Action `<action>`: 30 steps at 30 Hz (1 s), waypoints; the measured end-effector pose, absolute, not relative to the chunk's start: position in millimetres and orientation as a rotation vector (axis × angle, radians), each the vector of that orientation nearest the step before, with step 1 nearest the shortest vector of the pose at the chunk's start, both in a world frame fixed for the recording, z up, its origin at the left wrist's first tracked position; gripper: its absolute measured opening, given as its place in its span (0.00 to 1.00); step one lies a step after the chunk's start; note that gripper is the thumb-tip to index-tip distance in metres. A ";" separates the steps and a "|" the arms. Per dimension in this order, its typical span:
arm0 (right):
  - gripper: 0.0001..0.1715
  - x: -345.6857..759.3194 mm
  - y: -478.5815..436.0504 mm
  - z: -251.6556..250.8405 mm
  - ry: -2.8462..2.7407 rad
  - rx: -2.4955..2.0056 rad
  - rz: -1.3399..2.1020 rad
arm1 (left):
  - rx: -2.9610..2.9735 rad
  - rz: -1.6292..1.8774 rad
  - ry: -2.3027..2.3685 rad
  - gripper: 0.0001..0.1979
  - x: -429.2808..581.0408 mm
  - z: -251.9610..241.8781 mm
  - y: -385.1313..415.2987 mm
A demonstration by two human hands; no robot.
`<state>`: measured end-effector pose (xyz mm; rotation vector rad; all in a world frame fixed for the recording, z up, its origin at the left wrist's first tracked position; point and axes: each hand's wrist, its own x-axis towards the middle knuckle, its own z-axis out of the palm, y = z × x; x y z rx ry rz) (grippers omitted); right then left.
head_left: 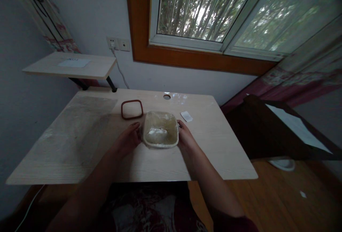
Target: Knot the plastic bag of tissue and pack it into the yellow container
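Note:
A clear square plastic container (160, 129) with something white inside sits in the middle of a pale wooden desk (219, 153). My left hand (128, 140) rests against its left side and my right hand (185, 138) against its right side, fingers curved around the walls. A dark red square sealing ring (131, 109) lies flat on the desk just behind and left of the container. A small white packet (186, 116) lies behind and right of it.
A clear plastic sheet (77, 125) covers the desk's left part. A raised side shelf (71, 65) stands at the back left. Wall sockets (118, 43) and a cable hang behind. A dark piece of furniture (278, 132) stands to the right, under a window.

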<state>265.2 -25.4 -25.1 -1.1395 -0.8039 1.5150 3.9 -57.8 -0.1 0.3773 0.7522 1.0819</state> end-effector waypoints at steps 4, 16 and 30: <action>0.23 277.8 -39.5 -15.0 -0.586 -0.946 1.792 | 0.329 1.075 0.773 0.28 0.9 6.3 -78.1; 0.27 284.2 -64.3 -16.5 -0.600 -0.933 1.858 | 0.474 1.110 0.933 0.33 -3.4 -14.4 -86.7; 0.31 285.5 -80.6 0.1 -0.927 -1.193 1.629 | 0.731 1.026 1.178 0.33 4.6 -2.3 -96.3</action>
